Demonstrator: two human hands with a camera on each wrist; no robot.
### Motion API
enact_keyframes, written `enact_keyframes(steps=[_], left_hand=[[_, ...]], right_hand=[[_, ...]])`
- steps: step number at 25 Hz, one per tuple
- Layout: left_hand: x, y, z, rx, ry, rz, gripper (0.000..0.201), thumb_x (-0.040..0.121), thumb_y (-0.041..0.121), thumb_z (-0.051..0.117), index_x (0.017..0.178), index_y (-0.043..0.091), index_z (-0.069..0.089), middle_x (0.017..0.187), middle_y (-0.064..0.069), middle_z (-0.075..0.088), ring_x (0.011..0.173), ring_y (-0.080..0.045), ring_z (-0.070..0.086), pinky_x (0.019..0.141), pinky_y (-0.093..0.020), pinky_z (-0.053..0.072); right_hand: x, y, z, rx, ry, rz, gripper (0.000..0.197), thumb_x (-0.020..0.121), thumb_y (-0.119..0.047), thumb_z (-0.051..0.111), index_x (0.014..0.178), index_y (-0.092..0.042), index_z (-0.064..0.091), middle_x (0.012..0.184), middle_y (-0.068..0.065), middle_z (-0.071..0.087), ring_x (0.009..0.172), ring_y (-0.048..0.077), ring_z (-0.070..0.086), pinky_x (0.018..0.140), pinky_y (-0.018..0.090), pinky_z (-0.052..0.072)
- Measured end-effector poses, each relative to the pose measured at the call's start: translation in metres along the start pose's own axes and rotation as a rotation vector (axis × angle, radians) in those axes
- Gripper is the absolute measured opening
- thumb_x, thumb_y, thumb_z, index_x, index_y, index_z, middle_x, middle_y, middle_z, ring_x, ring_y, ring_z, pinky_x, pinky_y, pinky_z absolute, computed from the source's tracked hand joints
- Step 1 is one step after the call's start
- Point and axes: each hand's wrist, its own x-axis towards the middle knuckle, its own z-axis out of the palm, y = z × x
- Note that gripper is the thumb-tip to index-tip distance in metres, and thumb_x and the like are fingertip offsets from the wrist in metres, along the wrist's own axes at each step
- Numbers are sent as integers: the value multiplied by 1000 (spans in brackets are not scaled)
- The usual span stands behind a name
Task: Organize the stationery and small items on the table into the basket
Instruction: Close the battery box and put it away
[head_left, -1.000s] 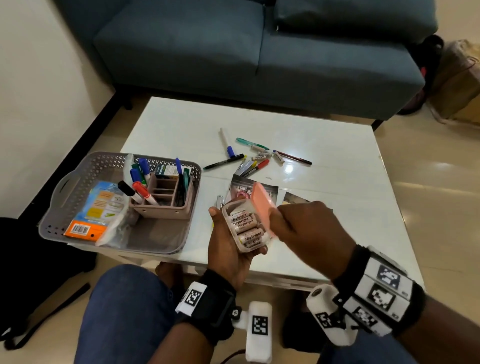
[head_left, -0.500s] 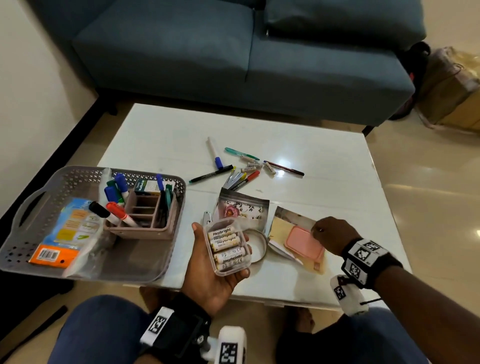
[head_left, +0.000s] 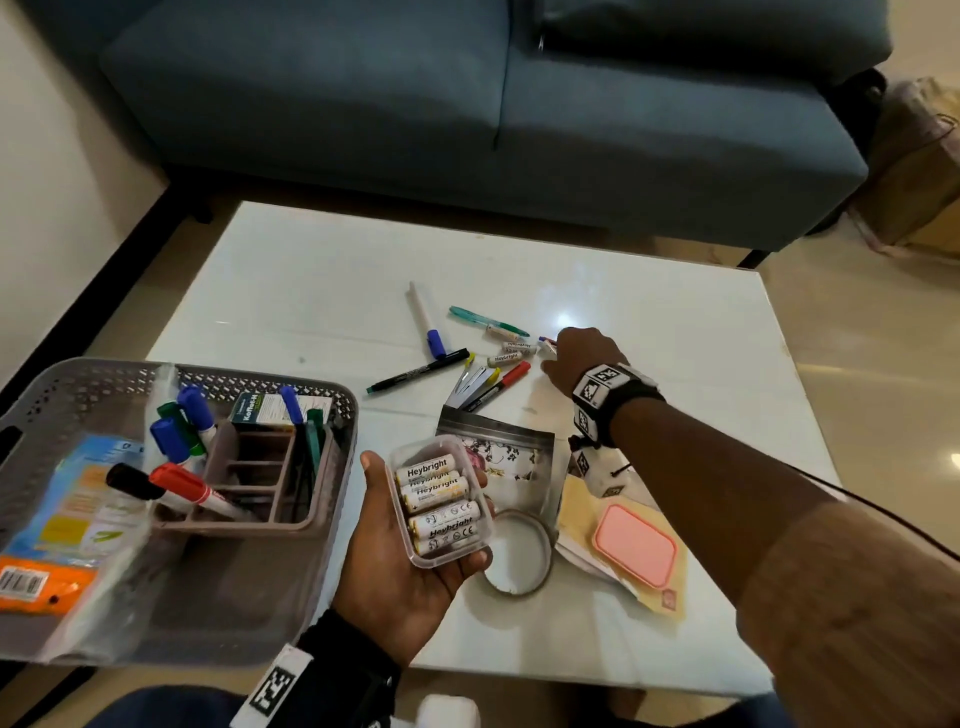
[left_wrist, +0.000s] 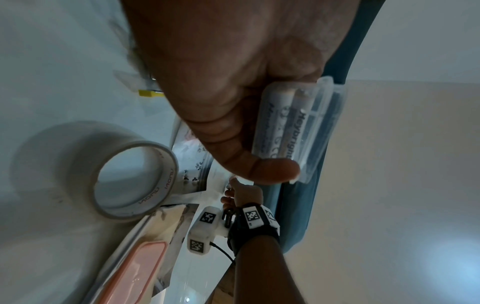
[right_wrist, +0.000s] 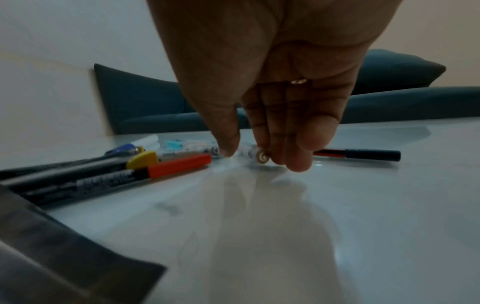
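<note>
The left hand (head_left: 395, 561) is held palm up over the near edge of the table (head_left: 311, 291), its fingers and thumb curled round an open clear box (head_left: 440, 506) packed with white batteries (head_left: 436, 488). The left wrist view shows the thumb pressed along the box's side. The box's pink lid (head_left: 635, 552) lies apart on a yellowish packet (head_left: 576, 512) near the right front of the table, just beside a tape roll (head_left: 519, 553) and a printed zip bag (head_left: 498, 447).

The right hand (head_left: 579, 358) is stretched out to the middle of the table, fingers pointing down at a loose battery (right_wrist: 255, 154). In the right wrist view the fingertips (right_wrist: 298, 164) and thumb stand on either side of it, close to touching; whether they have closed on it I cannot tell. Two more loose batteries (head_left: 506, 357) lie just to its left among scattered pens: a blue-capped one (head_left: 428, 325), a teal one (head_left: 480, 317), a black one (head_left: 418, 371) and a red-capped marker (head_left: 501, 382).

The grey basket (head_left: 78, 374) sits at the left front corner, hanging partly over the table's edge. It holds a pink organiser (head_left: 260, 467) with markers (head_left: 179, 421), a small carton (head_left: 260, 410) and an orange and blue pack (head_left: 67, 525)
</note>
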Motion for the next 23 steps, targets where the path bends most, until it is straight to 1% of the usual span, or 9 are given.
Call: enact_keyframes(steps=[3, 6, 10, 12, 15, 17, 19, 21, 23], left_hand=[[3, 6, 1, 8, 12, -5, 75, 86, 73, 33, 111, 15, 73, 96, -15, 68, 78, -25, 70, 52, -33, 56], [4, 8, 2, 50, 33, -3, 73, 91, 71, 29, 117, 17, 70, 104, -16, 69, 87, -27, 70, 55, -35, 58], [2, 8, 5, 77, 58, 21, 65, 98, 63, 23, 104, 27, 77, 112, -13, 70, 98, -31, 68, 64, -37, 59], [1, 7, 6, 84, 66, 33, 59, 101, 59, 24, 111, 27, 72, 118, -14, 69, 100, -33, 68, 69, -41, 58], [0, 5, 5, 115, 53, 58, 57, 99, 61, 24, 121, 25, 62, 116, -14, 68, 102, -36, 67, 72, -44, 56], [0, 3, 6, 129, 31, 63, 56, 98, 60, 24, 118, 26, 63, 109, -13, 69, 96, -35, 68, 65, -41, 56], [1, 1, 4, 136, 18, 44, 58, 99, 60, 23, 112, 27, 69, 109, -13, 71, 95, -34, 69, 60, -38, 57], [3, 1, 1, 128, 2, 10, 63, 98, 61, 24, 115, 23, 71, 116, -15, 70, 100, -35, 67, 60, -37, 57], [6, 1, -2, 130, 0, -15, 70, 94, 64, 26, 128, 15, 63, 123, -16, 68, 104, -34, 65, 60, -37, 58]], right_hand=[[-2, -1, 0, -1, 22, 15, 19, 90, -24, 56, 99, -9, 63, 101, 14, 67, 86, 34, 63, 69, 31, 44], [-25, -3, -18, 54, 82, 19, 16, 86, -31, 58, 90, -16, 62, 90, 7, 65, 78, 31, 58, 69, 29, 42], [-106, -25, -50, 366, 216, -391, 7, 84, -35, 72, 88, -29, 71, 84, -13, 66, 73, 9, 59, 63, 17, 37], [-144, -37, -60, 421, 237, -579, 11, 83, -33, 76, 93, -29, 74, 90, -11, 65, 77, 8, 55, 68, 22, 39], [-163, -48, -59, 263, 184, -761, 16, 85, -34, 69, 99, -30, 76, 99, -5, 61, 91, 16, 55, 75, 34, 46], [-165, -52, -57, 174, 123, -783, 20, 86, -39, 66, 102, -32, 75, 104, -7, 59, 96, 18, 55, 76, 37, 49], [-159, -50, -59, 233, 139, -767, 18, 87, -38, 68, 102, -31, 75, 103, -8, 61, 94, 13, 56, 74, 30, 49], [-132, -38, -57, 391, 261, -614, 11, 89, -31, 69, 97, -26, 74, 95, -8, 65, 82, 8, 58, 71, 23, 46], [-85, -23, -50, 381, 300, -392, 9, 92, -23, 65, 94, -23, 73, 92, -5, 70, 79, 12, 61, 72, 25, 45]])
